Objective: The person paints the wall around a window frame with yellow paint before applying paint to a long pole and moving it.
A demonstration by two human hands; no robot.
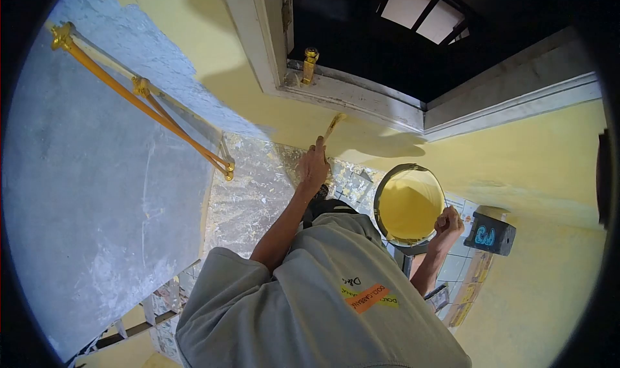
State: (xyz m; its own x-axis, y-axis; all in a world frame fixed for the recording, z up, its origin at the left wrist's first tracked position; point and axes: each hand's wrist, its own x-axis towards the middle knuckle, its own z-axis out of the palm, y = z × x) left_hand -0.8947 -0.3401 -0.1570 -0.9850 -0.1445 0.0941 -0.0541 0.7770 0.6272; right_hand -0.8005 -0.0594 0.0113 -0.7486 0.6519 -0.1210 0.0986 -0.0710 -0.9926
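My left hand (313, 168) is closed around the handle of a paintbrush (333, 126). The brush tip meets the yellow wall just below the window frame. At the right, my right hand (449, 224) is closed at the side of a round bucket (381, 200), seemingly on its thin wire handle. Yellow paint (407, 208) fills much of the bucket, and some is smeared on its inner wall.
A white window frame (355, 103) with a brass-coloured latch (310, 64) borders a dark opening. On the left, a brass-coloured stay (148, 113) lies along a grey panel (110, 174). Flakes cover the floor (245, 187). A dark box (491, 232) with cyan marks stands right.
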